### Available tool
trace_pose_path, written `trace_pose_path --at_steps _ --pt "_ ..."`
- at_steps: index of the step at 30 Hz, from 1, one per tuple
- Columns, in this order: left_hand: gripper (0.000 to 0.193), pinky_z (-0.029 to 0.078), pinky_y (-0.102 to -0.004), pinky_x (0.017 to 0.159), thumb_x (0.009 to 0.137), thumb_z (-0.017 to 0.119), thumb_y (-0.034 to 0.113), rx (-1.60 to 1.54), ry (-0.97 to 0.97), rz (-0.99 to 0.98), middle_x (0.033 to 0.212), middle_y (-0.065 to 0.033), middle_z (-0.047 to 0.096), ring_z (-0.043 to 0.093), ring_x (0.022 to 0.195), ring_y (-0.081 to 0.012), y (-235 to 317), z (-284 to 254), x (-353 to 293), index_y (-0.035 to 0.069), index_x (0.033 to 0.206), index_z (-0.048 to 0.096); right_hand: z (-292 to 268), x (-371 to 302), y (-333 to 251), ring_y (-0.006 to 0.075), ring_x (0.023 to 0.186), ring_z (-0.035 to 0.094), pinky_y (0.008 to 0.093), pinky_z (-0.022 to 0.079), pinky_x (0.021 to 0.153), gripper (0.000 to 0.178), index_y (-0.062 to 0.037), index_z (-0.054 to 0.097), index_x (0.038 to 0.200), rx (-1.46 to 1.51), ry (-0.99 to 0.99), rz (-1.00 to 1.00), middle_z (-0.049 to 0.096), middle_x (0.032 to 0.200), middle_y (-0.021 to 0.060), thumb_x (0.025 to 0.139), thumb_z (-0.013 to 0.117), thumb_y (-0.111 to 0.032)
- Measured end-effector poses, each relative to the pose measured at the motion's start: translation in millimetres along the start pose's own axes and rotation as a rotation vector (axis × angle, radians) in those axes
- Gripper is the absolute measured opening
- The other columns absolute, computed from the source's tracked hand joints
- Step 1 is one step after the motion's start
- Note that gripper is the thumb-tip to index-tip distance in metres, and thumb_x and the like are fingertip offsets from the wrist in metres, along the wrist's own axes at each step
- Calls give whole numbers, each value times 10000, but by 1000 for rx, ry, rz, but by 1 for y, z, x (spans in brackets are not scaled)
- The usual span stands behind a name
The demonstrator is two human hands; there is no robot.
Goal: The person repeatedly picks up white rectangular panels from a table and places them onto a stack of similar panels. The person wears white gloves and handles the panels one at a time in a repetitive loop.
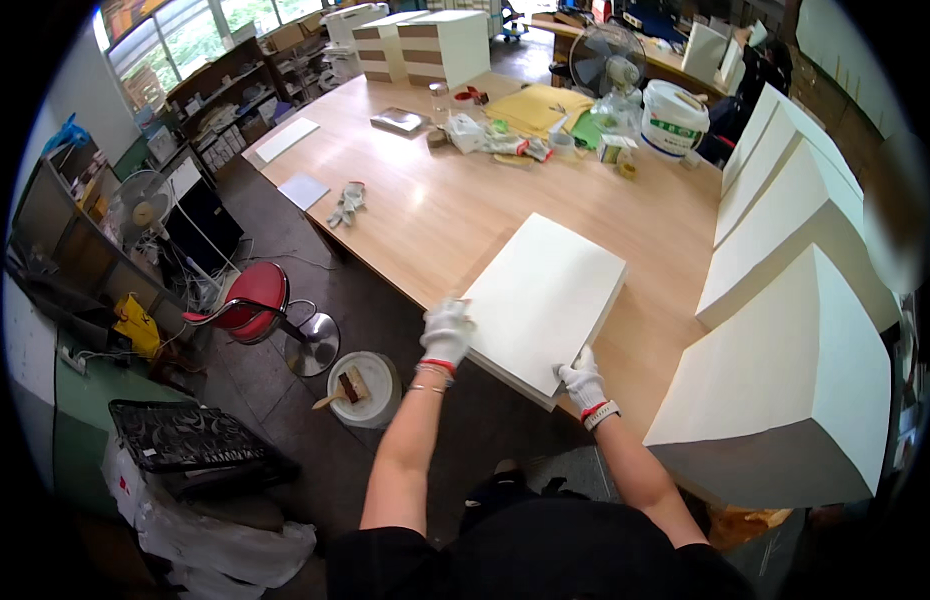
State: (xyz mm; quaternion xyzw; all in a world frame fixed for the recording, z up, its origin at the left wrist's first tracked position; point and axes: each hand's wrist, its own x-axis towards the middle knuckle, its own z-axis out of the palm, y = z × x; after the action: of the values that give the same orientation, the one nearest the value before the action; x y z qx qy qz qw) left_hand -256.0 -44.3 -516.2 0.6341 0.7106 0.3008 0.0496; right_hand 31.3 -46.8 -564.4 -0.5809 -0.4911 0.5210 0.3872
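A thick stack of white paper (547, 300) lies flat at the near edge of the wooden table, turned at an angle. My left hand (448, 333), in a white glove with a red cuff, is against the stack's left edge; its fingers are blurred. At the near right corner, my right hand (583, 383), gloved alike, grips the stack with the thumb at the upper edge and the other fingers partly hidden. Tall stacks of white sheets (775, 370) with bowed sides stand close to my right.
Farther along the table (405, 230) are a loose glove (347, 203), a metal block (400, 121), yellow sheets (540, 106) and a white bucket (674, 118). Below on the left stand a red stool (255, 300) and a pail (377, 400) with a brush (347, 387) on it.
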Motion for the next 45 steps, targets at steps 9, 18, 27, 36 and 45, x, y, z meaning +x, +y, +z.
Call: trace_pose_path --at_steps 9,18,27,36,45 --pt "345 530 -272 861 934 610 124 -722 -285 -126 1148 -93 666 646 956 -177 -79 0 -23 -13 1251 600 -2 -92 -52 446 1164 501 497 478 932 699 -90 521 1230 -953 -92 -340 449 1342 245 696 813 -434" --pt "225 569 -254 692 896 660 59 -412 -346 -98 951 -109 721 683 803 -146 -71 -27 -7 7 1114 675 3 -79 -44 376 1011 553 454 497 842 572 -83 578 1128 -1062 -53 -493 536 1145 171 680 840 -324" --pt "175 525 -362 628 924 630 227 -42 -307 253 853 -127 698 666 716 -280 -81 -31 0 67 956 694 3 -82 -42 343 987 565 440 515 806 545 -100 598 1131 -1083 -55 -511 523 1137 168 706 823 -356" --pt "248 548 -383 750 881 679 215 18 -263 207 1024 -149 700 679 895 -322 -82 -24 -5 65 1079 669 -5 -83 -37 391 1135 535 459 500 901 615 -97 547 1238 -1017 -68 -453 451 1364 216 741 797 -361" --pt "461 482 -439 955 760 757 123 -2 -110 332 1204 -231 623 594 1103 -393 16 -62 28 -17 1174 611 -170 -196 -115 76 911 604 253 498 793 247 20 641 1120 3 -482 70 688 976 32 950 626 -158"
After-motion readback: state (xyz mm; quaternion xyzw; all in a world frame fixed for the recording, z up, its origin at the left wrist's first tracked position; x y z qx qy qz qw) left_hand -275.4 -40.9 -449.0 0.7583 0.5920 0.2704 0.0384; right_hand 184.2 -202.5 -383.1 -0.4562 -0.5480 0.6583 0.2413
